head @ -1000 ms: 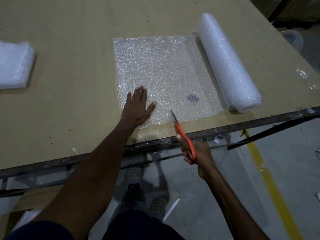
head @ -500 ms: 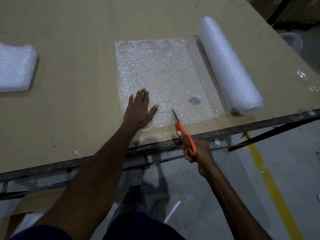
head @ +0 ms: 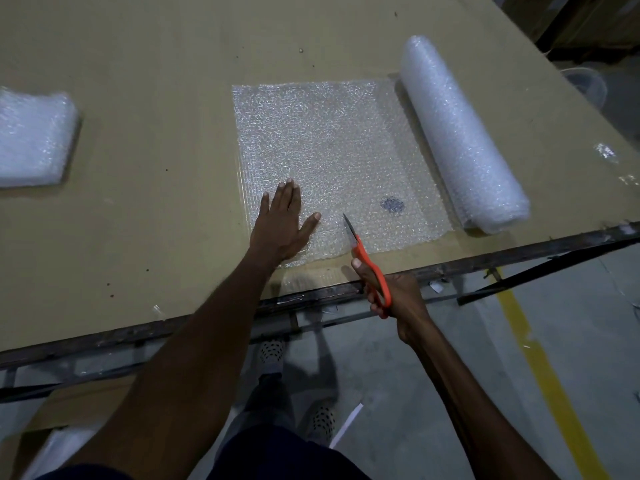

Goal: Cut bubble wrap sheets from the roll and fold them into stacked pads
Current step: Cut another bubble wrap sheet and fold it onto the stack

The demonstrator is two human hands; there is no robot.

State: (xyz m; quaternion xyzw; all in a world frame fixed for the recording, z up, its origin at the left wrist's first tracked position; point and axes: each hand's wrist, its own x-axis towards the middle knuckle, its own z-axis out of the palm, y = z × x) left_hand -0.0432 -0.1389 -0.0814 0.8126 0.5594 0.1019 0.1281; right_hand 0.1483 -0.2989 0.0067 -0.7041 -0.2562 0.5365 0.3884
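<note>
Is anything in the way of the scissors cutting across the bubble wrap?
Nothing visible is. The scissors in the right hand sit at the sheet's near edge; the left hand presses it flat off to the side.

One roll (head: 460,133), one scissors (head: 367,261), two hands (head: 280,223)

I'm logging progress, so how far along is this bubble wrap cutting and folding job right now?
Done: a stack of folded pads sits at the table's far left. In hand: the left hand presses flat on the unrolled sheet while the right hand brings orange scissors to its near edge. Left: cutting it free of the roll, then folding.
</note>
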